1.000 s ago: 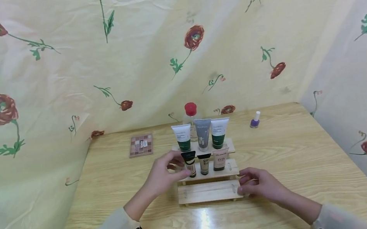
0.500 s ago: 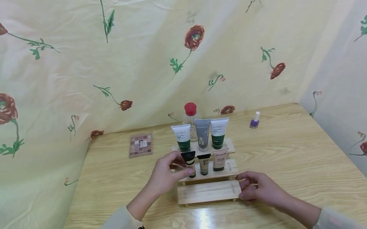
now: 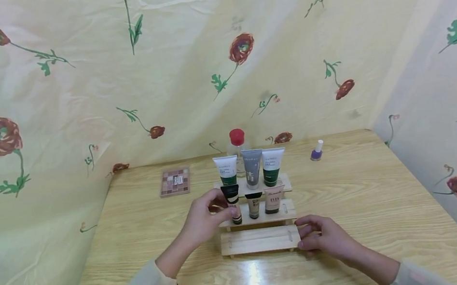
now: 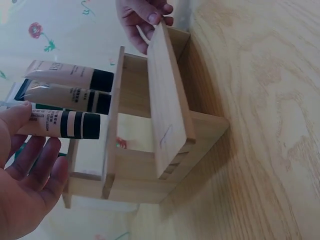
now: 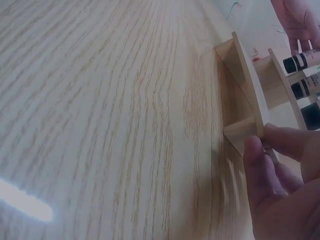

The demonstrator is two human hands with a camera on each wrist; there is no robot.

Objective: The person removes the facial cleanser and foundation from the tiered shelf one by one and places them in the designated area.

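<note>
flowered cloth (image 3: 183,71) backs the table (image 3: 348,184), where your left hand (image 3: 206,216) pinches a striped tube (image 3: 233,206) (thumb across its front) at the left of the wooden rack's (image 3: 259,239) middle tier, while your right hand (image 3: 322,235) grips the lowest tier's right end.

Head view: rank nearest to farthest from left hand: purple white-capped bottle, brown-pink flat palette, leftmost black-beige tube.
From the left hand:
1. leftmost black-beige tube, in its grip
2. brown-pink flat palette, left of the wooden rack
3. purple white-capped bottle, right of the rack
</note>
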